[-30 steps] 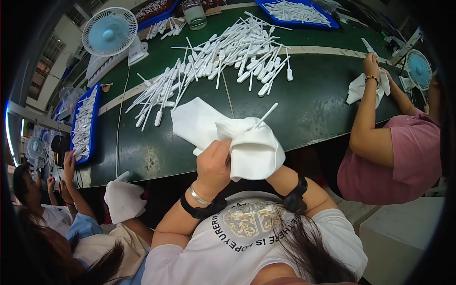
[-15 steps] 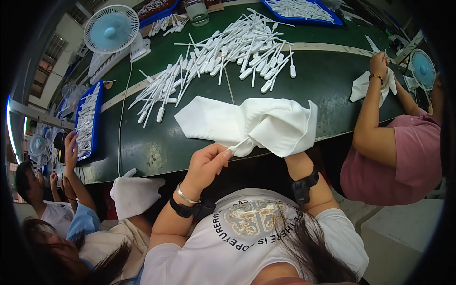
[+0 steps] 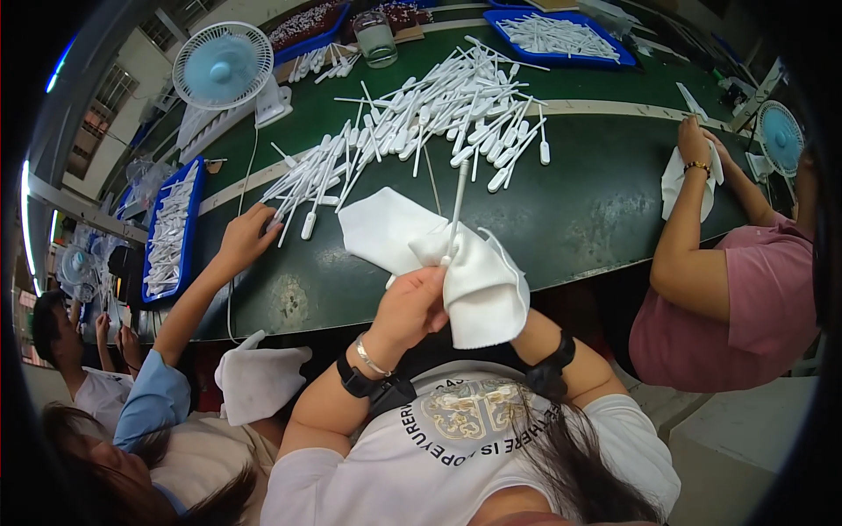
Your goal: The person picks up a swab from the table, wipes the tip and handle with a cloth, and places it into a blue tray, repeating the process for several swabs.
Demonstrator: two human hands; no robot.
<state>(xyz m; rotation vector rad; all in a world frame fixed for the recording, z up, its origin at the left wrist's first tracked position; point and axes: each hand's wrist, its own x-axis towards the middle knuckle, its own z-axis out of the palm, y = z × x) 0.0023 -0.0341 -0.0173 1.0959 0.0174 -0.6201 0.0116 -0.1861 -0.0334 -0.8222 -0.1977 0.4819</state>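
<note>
My left hand (image 3: 409, 307) is closed on a white cloth (image 3: 478, 280) and pinches the lower end of a thin white plastic stick (image 3: 457, 203) through it. The stick points up and away over the green table (image 3: 596, 210). My right hand is wrapped inside the cloth and hidden; only its forearm with a black wristband (image 3: 553, 366) shows. One corner of the cloth (image 3: 377, 228) lies spread on the table edge. A big pile of the same white sticks (image 3: 438, 110) lies further out on the table.
A person on my left reaches a hand (image 3: 246, 237) to the pile, a white cloth (image 3: 259, 377) in their lap. On my right a person in pink (image 3: 737, 289) rubs with a cloth (image 3: 680, 180). Blue trays (image 3: 171, 232) (image 3: 561, 35), two fans (image 3: 224, 66) (image 3: 779, 136) and a jar (image 3: 375, 39) stand around.
Half a second ago my hands were apart with the cloth stretched wide. They have come together, the cloth is bunched, and the stick now stands out upward from it.
</note>
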